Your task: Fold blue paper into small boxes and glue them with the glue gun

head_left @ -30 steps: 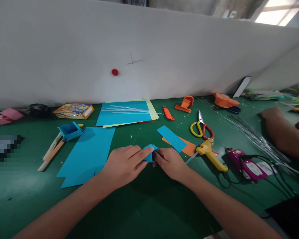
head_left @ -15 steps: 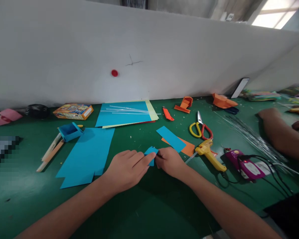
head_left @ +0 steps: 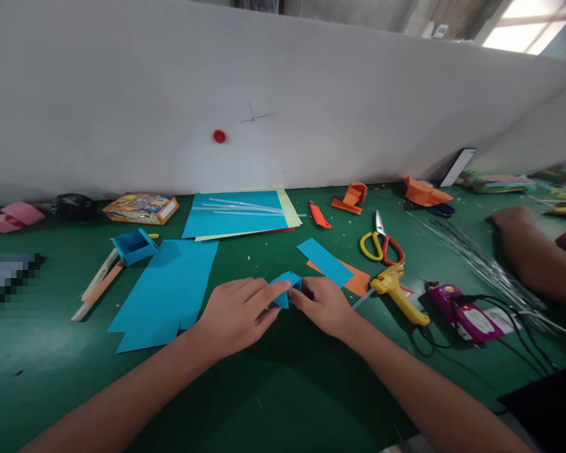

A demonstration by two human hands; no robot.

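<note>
Both hands meet at the front middle of the table around a small folded piece of blue paper (head_left: 282, 298). My left hand (head_left: 239, 309) grips it from the left, the index finger laid along its top. From the right, my right hand (head_left: 323, 307) pinches its edge between thumb and bent fingers. The fingers hide part of the folds. Just beyond the right hand, a blue paper strip (head_left: 325, 262) overlaps an orange paper piece (head_left: 355, 279). Left of my hands lies a larger cut blue sheet (head_left: 167, 292).
A yellow glue gun (head_left: 400, 296), scissors (head_left: 381, 242) and a purple device with cables (head_left: 465, 313) lie to the right. Behind are paper sheets (head_left: 236, 220), a red cutter (head_left: 319, 216) and a patterned box (head_left: 141, 209). Another person's arm (head_left: 523, 248) rests at far right.
The folded blue paper has turned and opened out, so more of its faces show. My right hand's fingers have shifted, its thumb now pointing at the paper.
</note>
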